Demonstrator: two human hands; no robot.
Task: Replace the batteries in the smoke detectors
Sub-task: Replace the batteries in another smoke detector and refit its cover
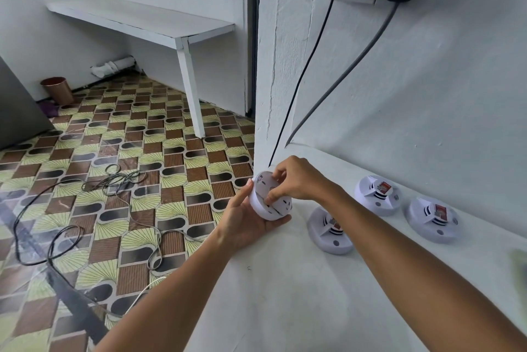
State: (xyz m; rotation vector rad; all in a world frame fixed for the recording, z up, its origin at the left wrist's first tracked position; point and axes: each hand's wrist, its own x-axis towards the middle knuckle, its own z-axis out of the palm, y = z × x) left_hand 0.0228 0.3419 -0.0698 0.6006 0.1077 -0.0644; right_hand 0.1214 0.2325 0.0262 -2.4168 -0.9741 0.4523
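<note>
White plastic fills the centre of the frame, where a person works on a smoke detector (269, 200) held just off the near edge of a white ledge (299, 294). The left hand (248, 222) cups it from below, fingers curled round its rim, back side facing up. The right hand (296, 179) comes in from above, thumb and fingertips pinching at the backplate, apparently twisting it or working inside it. Whether a battery sits inside cannot be seen. To the right, three more detectors (377, 195) rest face up on the ledge, each carrying a red label, seemingly unopened. Judging by that, the job looks early: one unit in hand, three waiting. No loose batteries are in view.
</note>
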